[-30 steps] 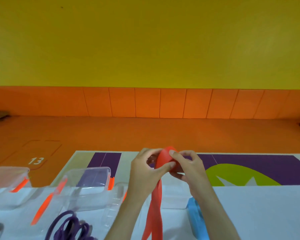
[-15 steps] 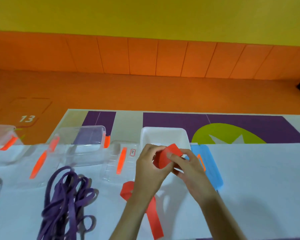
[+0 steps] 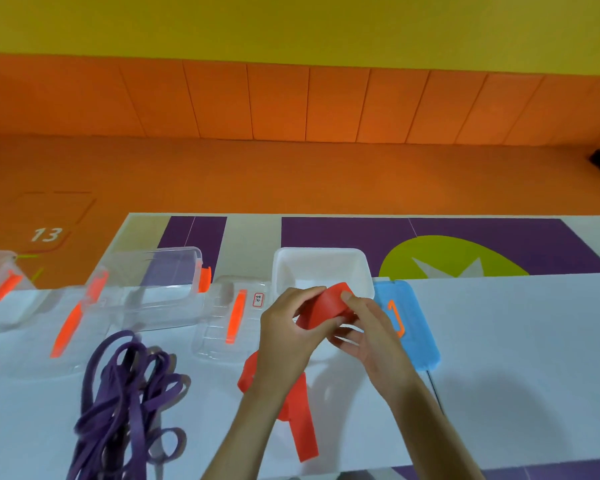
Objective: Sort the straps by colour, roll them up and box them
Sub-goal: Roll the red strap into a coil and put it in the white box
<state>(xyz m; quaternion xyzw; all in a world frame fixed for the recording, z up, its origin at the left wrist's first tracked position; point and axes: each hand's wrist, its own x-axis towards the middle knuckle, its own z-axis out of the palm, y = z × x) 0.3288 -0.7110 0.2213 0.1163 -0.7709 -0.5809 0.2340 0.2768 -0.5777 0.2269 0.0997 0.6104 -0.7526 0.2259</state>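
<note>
Both hands hold a partly rolled red strap [image 3: 326, 308] just in front of a white box [image 3: 321, 268]. My left hand [image 3: 284, 334] grips the roll from the left with curled fingers. My right hand [image 3: 368, 332] pinches it from the right, thumb on top. The loose tail of the red strap [image 3: 300, 424] trails down onto the white table below my left wrist. A tangled pile of purple straps [image 3: 125, 393] lies on the table to the left.
A blue lid [image 3: 409, 323] with an orange handle lies right of the white box. Clear boxes [image 3: 167, 282] and clear lids [image 3: 232, 320] with orange clips stand along the table's far edge to the left. An orange floor lies beyond the table.
The view has tilted down and now shows more of the table. The roll has come down from in front of my face to just above the table, and its tail now lies on the surface.
</note>
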